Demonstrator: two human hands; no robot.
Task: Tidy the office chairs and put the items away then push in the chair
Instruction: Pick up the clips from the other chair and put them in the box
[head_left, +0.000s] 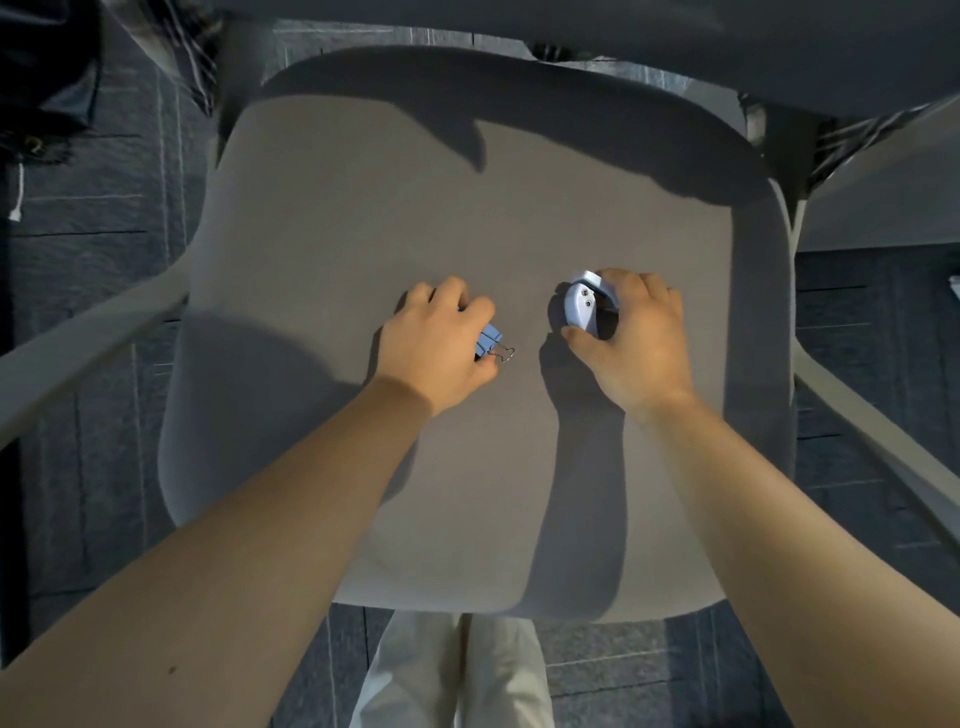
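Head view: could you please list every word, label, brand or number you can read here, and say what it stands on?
There is no readable text anywhere in this view.
The blue binder clip in the left hand shows no print.
The pale blue tool in the right hand shows two rivets only.
The grey chair seat bears no label.

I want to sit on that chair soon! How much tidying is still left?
Nothing looks put away yet. In hand: the left hand grips a small blue binder clip with wire handles, and the right hand curls round a pale blue and white plastic gadget, both low over the grey padded chair seat. Left to do: carry both off, store them, then push the chair in.
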